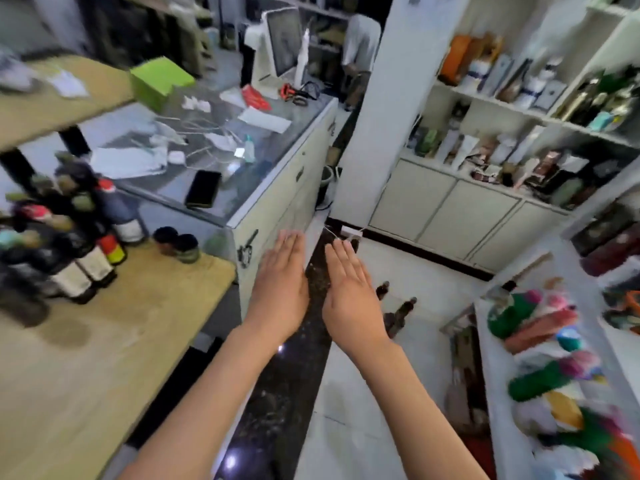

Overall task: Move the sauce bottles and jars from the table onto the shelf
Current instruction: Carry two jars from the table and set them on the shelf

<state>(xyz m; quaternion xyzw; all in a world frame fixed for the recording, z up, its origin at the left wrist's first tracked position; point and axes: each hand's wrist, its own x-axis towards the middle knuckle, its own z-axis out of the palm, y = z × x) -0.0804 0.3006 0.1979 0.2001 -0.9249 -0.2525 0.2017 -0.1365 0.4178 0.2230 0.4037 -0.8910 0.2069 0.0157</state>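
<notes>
Both hands flat and empty, bottles bunched on the wooden counter.

Nearest, the left hand and right hand are held out with fingers straight and together, nothing gripped, over the dark floor strip just right of the wooden counter. The sauce bottles are packed touching each other at that counter's far left, with two small jars just right of them near the back edge, so if one bottle gets pulled from the cluster, its neighbours could probably be knocked over or rolled off. A stain can be seen on the counter's wood. A few bottles are standing on the floor to the counter's right and could be kicked. Beyond the counter a glass-topped cabinet is cluttered with cables and a phone; far right of it, white shelves are already crowded, so space may be tight.
</notes>
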